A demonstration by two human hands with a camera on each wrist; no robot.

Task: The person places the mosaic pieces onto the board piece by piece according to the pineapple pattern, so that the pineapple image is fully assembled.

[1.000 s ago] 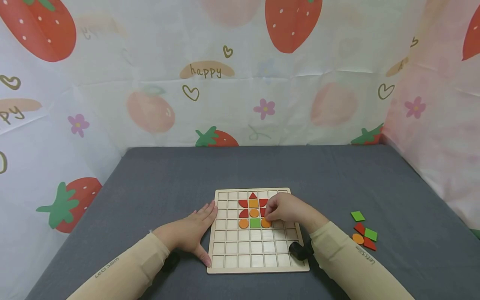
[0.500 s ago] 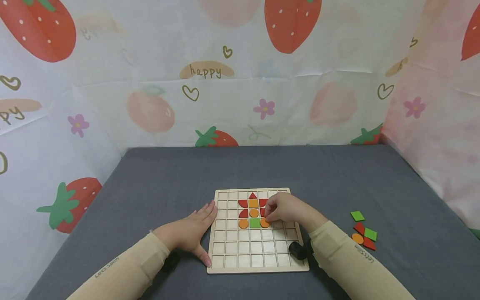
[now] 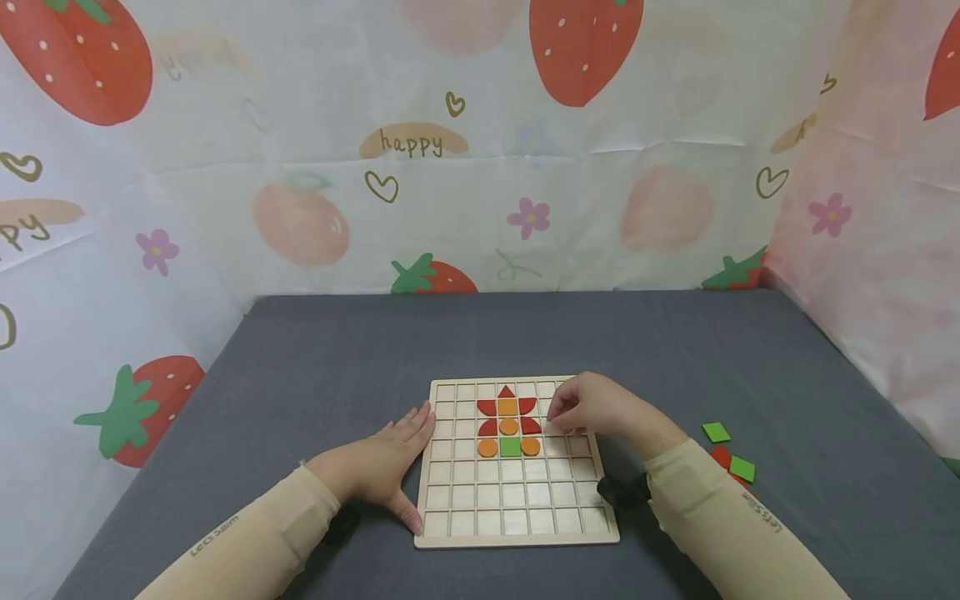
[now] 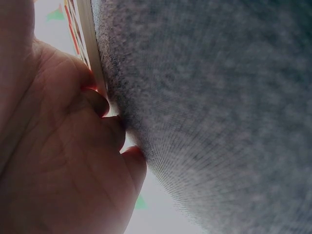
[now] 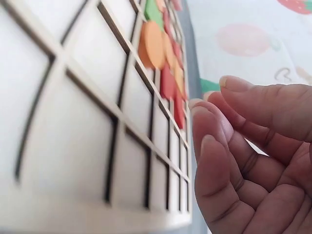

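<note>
A wooden grid board (image 3: 527, 543) lies on the table, with several flat coloured tiles set in its far cells. My left hand (image 3: 367, 462) is spread along the board's left side, thumb and fingertips touching its edge. My right hand (image 3: 611, 412) hovers over the board's right part with loosely curled fingers and nothing between them. Left of it, an orange disc (image 3: 530, 447) sits in a cell beside a green square (image 3: 510, 447). Another orange disc (image 3: 487, 447) is on the square's other side. Red tiles (image 3: 529, 425) and an orange square (image 3: 507, 407) lie farther up.
Loose tiles lie on the grey tabletop (image 3: 645, 333) right of the board, including a green square (image 3: 716, 432) and a second green one (image 3: 742, 468). My right sleeve (image 3: 727, 508) partly covers this pile. A printed curtain (image 3: 480, 225) stands behind the table.
My right hand has come away from the orange disc beside the green square and moved right. That disc now lies fully in view in its cell. My left hand has stayed put.
</note>
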